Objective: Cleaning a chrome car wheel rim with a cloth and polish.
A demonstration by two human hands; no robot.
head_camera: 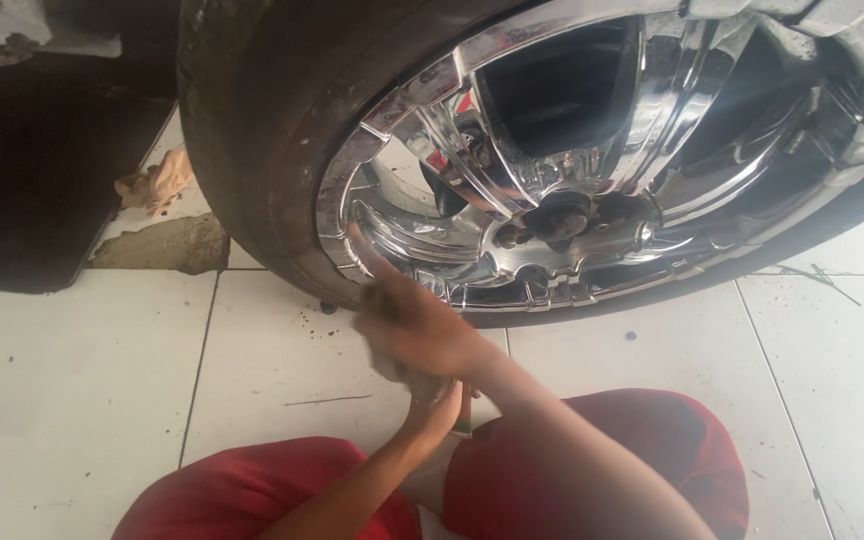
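Person sits on the white tiled floor (pixel 72 380), red-trousered knees (pixel 602 450) spread, facing a car wheel standing upright on the tiles. The chrome rim (pixel 572 170) faces the camera square on, so the wheel's axle line points out toward the person; the tyre (pixel 252 150) meets the floor near the top middle of the tiled area. Hub with lug holes (pixel 562 225) sits open at the centre, looks uncapped.

Right hand (pixel 407 320) is raised, motion-blurred, with one finger stretched up and to the left, touching the lower left lip of the rim. Finger's long axis runs diagonally from the palm toward the rim edge. Its grip: the other fingers seem curled in, but cannot tell whether anything is held, too blurred.

Left hand (pixel 442 405) hangs lower, between the knees and under the right wrist, fingers loosely curled. Something small and greenish shows beside it; cannot tell whether it is gripped.

Sitting low and close likely puts the rim's bottom arc within easy reach of both hands.

A crumpled tan rag (pixel 157 185) lies on the floor behind the tyre, by a dark mat (pixel 32 180) at the floor's top left, beside a broken tile patch (pixel 167 245).
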